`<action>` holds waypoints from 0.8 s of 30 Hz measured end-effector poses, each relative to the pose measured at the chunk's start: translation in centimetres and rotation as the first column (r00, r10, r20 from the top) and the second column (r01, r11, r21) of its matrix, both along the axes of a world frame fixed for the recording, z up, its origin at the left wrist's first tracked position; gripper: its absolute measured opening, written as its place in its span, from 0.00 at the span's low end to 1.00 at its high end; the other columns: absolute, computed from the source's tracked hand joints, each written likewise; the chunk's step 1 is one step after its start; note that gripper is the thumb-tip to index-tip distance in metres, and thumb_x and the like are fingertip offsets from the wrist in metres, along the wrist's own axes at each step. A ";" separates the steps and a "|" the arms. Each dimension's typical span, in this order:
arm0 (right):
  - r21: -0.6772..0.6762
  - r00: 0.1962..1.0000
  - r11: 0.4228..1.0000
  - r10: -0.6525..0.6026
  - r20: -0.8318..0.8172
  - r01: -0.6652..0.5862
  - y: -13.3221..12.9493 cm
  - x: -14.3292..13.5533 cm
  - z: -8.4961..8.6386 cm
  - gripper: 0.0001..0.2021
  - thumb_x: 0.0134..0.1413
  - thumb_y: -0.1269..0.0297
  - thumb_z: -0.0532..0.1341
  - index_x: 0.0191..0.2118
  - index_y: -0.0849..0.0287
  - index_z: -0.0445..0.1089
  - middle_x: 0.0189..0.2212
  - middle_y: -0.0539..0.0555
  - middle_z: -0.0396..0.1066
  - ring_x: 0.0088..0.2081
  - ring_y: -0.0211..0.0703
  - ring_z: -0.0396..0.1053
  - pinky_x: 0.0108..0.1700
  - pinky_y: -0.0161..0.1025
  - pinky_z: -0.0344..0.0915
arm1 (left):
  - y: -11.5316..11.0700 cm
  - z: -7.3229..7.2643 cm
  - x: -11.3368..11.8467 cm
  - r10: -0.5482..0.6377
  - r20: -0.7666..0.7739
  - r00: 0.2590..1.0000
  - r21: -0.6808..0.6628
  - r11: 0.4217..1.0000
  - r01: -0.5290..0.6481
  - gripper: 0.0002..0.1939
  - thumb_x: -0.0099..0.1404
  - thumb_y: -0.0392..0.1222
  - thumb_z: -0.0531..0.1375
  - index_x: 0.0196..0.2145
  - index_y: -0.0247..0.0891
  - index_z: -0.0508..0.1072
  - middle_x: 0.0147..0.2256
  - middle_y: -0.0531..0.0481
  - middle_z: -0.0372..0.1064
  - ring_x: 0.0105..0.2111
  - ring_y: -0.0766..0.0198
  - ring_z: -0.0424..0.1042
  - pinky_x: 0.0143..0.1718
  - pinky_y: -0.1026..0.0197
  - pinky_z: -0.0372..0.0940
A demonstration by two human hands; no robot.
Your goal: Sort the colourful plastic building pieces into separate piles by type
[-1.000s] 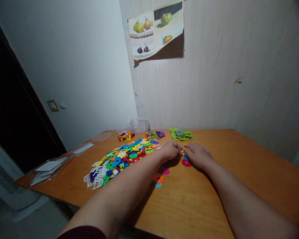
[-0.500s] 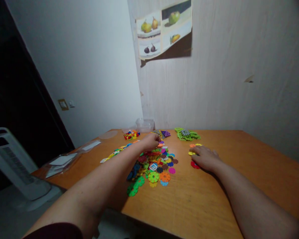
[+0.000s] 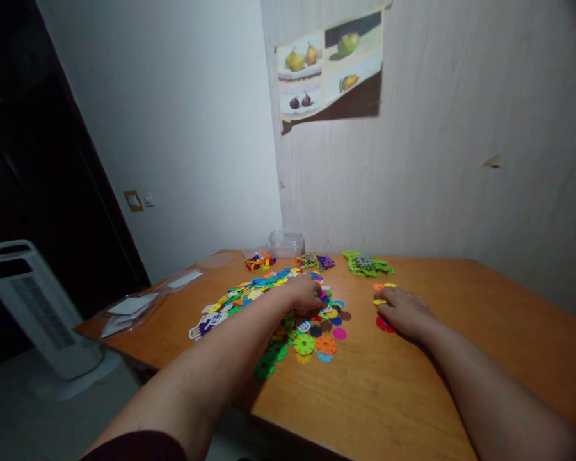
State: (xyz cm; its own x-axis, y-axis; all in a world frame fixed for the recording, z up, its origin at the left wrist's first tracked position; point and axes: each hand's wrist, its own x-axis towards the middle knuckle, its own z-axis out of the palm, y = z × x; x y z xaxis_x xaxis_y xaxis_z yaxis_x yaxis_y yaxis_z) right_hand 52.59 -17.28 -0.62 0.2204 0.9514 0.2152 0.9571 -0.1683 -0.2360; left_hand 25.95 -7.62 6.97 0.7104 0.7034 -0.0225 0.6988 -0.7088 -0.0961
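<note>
The left hand point(image 3: 306, 293) dipped into the heap point(image 3: 249, 291) at eleven o'clock, its grasp impossible to tell, while the right hand point(image 3: 406, 312), fingers unclenched, partly covered discs point(image 3: 384, 325) at one o'clock, seemingly to steady them.

Bare tabletop point(image 3: 360, 397) opens nearest the person, between the forearms, and a lane runs up between the mixed pile point(image 3: 254, 294) and the red disc point(image 3: 384, 324). Beyond it, the green pieces point(image 3: 367, 264) block the way to the wall point(image 3: 413, 192); their height is hard to judge.
</note>
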 end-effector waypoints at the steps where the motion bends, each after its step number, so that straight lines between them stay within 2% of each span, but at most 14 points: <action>1: -0.001 1.000 1.000 0.001 0.000 -0.001 0.0 0.0 0.0 0.20 0.60 0.58 0.52 0.52 0.52 0.75 0.59 0.60 0.70 0.60 0.58 0.66 0.56 0.56 0.61 | 0.1 -0.1 0.1 -0.003 0.000 1.000 0.015 1.000 0.003 0.21 0.62 0.59 0.61 0.44 0.43 0.82 0.45 0.40 0.75 0.46 0.47 0.74 0.43 0.55 0.66; 5: -0.001 1.000 1.000 0.005 0.003 -0.005 0.1 0.1 -0.1 0.20 0.61 0.58 0.51 0.53 0.52 0.74 0.60 0.60 0.69 0.61 0.57 0.66 0.58 0.56 0.60 | 0.1 -0.2 -0.1 -0.001 0.007 1.000 0.017 1.000 0.001 0.16 0.60 0.55 0.63 0.37 0.43 0.83 0.40 0.42 0.77 0.42 0.50 0.75 0.39 0.57 0.65; 9: -0.008 1.000 1.000 0.000 0.006 0.000 0.2 0.1 -0.1 0.22 0.62 0.58 0.51 0.55 0.52 0.74 0.61 0.60 0.68 0.62 0.58 0.65 0.58 0.57 0.60 | -0.3 0.2 -1.0 -0.007 0.035 0.999 -0.065 0.998 0.010 0.06 0.56 0.42 0.64 0.30 0.41 0.82 0.29 0.47 0.76 0.32 0.56 0.73 0.31 0.61 0.60; 12: -0.012 1.000 1.000 0.001 0.002 -0.001 0.3 0.1 -0.2 0.22 0.62 0.57 0.51 0.55 0.51 0.74 0.61 0.60 0.68 0.61 0.58 0.65 0.58 0.57 0.61 | -0.4 0.5 -1.5 -0.031 0.048 0.998 -0.101 0.994 0.036 0.07 0.55 0.36 0.62 0.29 0.40 0.81 0.27 0.49 0.75 0.29 0.59 0.71 0.29 0.62 0.58; 19: 0.000 1.000 1.000 0.010 -0.008 -0.010 0.3 0.2 -0.3 0.22 0.61 0.58 0.52 0.55 0.52 0.75 0.60 0.59 0.70 0.61 0.57 0.66 0.59 0.54 0.60 | -0.2 0.8 -2.1 -0.045 0.012 0.999 -0.029 0.999 0.045 0.10 0.61 0.38 0.58 0.33 0.38 0.81 0.31 0.48 0.77 0.28 0.62 0.70 0.29 0.63 0.58; 24: -0.004 1.000 1.000 0.011 -0.005 -0.011 0.3 0.1 -0.1 0.21 0.61 0.58 0.52 0.54 0.52 0.75 0.60 0.60 0.70 0.60 0.57 0.66 0.58 0.53 0.61 | 0.4 0.4 -3.0 -0.021 0.109 0.994 0.024 1.000 0.018 0.12 0.62 0.40 0.57 0.36 0.38 0.82 0.34 0.46 0.78 0.31 0.61 0.71 0.31 0.63 0.60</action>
